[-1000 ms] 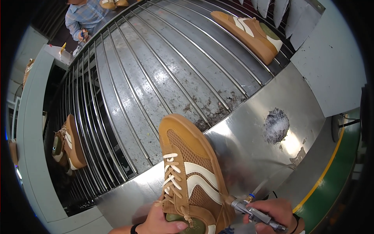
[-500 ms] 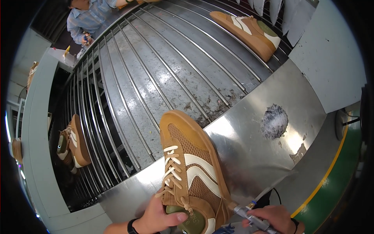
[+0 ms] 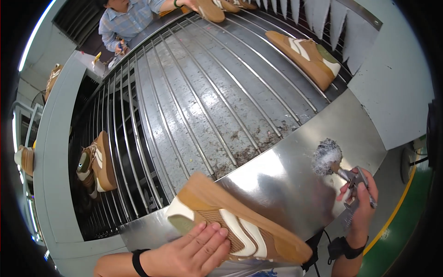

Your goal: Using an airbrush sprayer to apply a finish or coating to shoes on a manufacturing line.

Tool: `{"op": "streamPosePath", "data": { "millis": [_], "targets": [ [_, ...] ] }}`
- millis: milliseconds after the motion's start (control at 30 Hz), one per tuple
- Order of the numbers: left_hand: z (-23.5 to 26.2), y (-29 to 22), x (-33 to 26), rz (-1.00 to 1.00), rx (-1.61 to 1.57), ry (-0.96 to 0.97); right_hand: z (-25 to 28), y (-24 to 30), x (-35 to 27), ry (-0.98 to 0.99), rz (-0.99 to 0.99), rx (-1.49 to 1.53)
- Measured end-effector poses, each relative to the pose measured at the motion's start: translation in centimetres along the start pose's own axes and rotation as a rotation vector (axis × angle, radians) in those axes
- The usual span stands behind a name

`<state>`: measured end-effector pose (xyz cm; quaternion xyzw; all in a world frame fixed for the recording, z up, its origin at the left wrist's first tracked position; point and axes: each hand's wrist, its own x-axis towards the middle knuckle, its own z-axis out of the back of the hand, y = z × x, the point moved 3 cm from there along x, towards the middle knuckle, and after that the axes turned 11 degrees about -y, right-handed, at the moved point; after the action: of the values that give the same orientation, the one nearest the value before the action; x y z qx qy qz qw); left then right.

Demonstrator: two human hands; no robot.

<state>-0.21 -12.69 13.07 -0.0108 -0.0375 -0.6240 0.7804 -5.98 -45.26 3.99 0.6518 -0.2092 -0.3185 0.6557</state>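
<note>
My left hand [image 3: 198,249] grips a brown sneaker [image 3: 263,231] with cream side stripes by its side, fingers lying over the mesh near the heel. The shoe is tipped on its side above the steel plate's near edge, its sole facing away from me and its toe to the lower right. The thumb is hidden. My right hand [image 3: 362,196] is closed round a metal tool [image 3: 353,177] with a handle and a short brush-like tip. That tip is at a dark patch with whitish residue [image 3: 326,157] on the plate.
Beyond the steel plate [image 3: 272,184] runs a rack of metal rollers [image 3: 198,97]. One sneaker [image 3: 304,55] lies at far right, and another [image 3: 102,161] at left. A co-worker [image 3: 131,23] reaches toward shoes at the far end. Grey strips hang at right.
The sneaker has been turned so its toe swings from pointing away to lower right. My right hand has moved up and right, bringing the tool to the whitish patch.
</note>
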Motion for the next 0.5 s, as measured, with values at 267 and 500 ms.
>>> {"op": "streamPosePath", "data": {
  "millis": [267,500],
  "targets": [
    [-3.6,-1.8,-0.3,0.381,-0.108,-0.747,-7.6,5.2,-3.0,0.600,-0.261,0.085],
    [-0.1,0.1,-0.1,0.136,-0.212,-0.133,-11.5,6.9,-3.8,0.807,-0.136,-0.025]
  ]
}}
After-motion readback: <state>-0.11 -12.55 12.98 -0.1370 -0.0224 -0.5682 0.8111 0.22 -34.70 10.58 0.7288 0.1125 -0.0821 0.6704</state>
